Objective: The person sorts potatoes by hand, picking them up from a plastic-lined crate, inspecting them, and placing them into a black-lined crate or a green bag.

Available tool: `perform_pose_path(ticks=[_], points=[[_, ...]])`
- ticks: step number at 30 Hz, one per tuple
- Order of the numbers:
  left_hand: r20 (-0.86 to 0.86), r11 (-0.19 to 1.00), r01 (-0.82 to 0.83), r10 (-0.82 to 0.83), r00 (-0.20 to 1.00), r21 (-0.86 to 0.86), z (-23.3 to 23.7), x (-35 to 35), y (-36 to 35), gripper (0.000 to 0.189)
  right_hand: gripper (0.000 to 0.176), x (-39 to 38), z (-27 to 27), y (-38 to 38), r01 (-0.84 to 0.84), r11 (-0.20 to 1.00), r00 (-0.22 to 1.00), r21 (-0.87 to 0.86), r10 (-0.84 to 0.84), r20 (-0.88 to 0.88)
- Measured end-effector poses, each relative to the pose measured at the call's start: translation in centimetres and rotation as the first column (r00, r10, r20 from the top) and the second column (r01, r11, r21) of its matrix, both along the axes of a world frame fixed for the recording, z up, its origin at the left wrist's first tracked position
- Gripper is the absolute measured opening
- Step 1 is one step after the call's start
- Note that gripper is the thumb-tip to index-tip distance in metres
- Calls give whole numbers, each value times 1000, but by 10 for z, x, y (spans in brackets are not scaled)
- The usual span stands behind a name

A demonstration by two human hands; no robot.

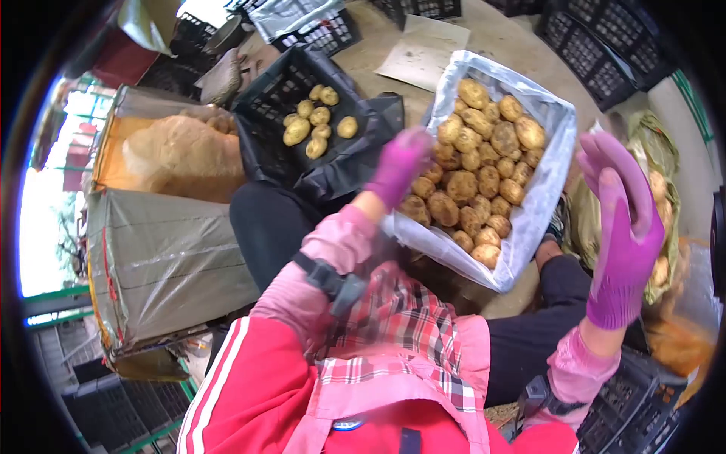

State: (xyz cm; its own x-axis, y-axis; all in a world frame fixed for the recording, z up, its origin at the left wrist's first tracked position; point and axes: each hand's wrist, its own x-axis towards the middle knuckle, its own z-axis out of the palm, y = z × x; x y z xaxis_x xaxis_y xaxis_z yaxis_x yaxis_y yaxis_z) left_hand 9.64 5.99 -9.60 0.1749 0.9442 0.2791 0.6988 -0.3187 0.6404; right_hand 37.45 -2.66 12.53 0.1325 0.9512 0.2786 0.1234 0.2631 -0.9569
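My left hand (401,168), in a purple glove, is over the left edge of a crate lined with white plastic (548,200). Motion blurs its fingers, so I cannot see whether it holds anything. Many soil-marked potatoes (461,186) fill that crate. My right hand (626,227), gloved the same way, is raised to the right of the crate. Its fingers are stretched upward, and nothing shows in it. Left of my left hand stands a black crate with a dark liner (265,144), holding several paler potatoes (319,116).
A large wrapped bundle (170,257) stands at the left. An open sack (590,219) with potatoes lies at the right. Black crates (605,53) stand at the top right, with another (635,401) at lower right. A flat board (423,51) lies on the floor ahead.
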Motion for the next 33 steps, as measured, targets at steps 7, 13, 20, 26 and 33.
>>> perform_pose_path(ticks=[7,13,20,26,33], points=[[236,770,-450,590,772,-452,-111,106,61,85,35,5,0,-14,-6,999,873,31,-10,488],[-185,398,-833,851,492,-386,-120,155,88,87,38,1,-7,-4,-79,997,822,9,60,567],[231,497,-668,862,450,-554,-137,136,80,90,38,-4,-2,2,-254,967,774,15,194,603],[152,321,-677,942,298,-662,-125,142,97,87,35,-15,-14,3,-276,961,689,18,185,700],[406,461,-427,887,219,-778,-193,120,104,79,35,-22,-15,-1,-394,918,630,-52,311,711]])
